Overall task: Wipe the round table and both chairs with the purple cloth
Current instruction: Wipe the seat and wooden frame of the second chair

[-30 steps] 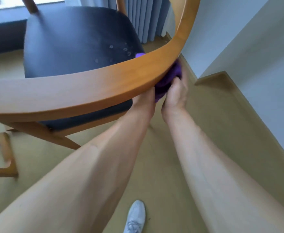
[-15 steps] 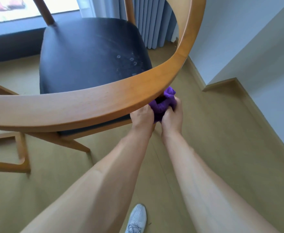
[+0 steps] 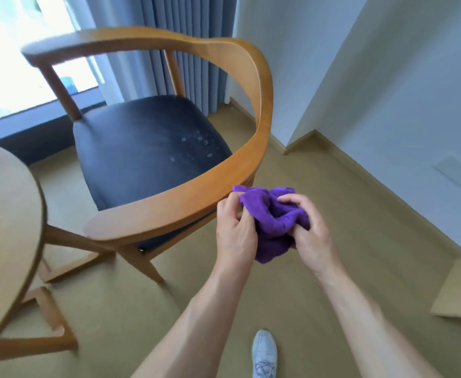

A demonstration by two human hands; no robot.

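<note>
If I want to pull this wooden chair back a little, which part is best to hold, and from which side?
Probably the curved backrest rail, taken from behind, where the person stands. It is the nearest part, arcs round the black seat with open space beneath, so a grip can wrap over it. Both hands, left hand and right hand, now hold the purple cloth, so one must let go.

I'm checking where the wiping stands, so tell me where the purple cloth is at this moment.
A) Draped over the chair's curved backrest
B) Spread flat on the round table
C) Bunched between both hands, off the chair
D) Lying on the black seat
C: the purple cloth is crumpled between the left hand and the right hand, held just beside the chair rail rather than pressed on it.
</note>
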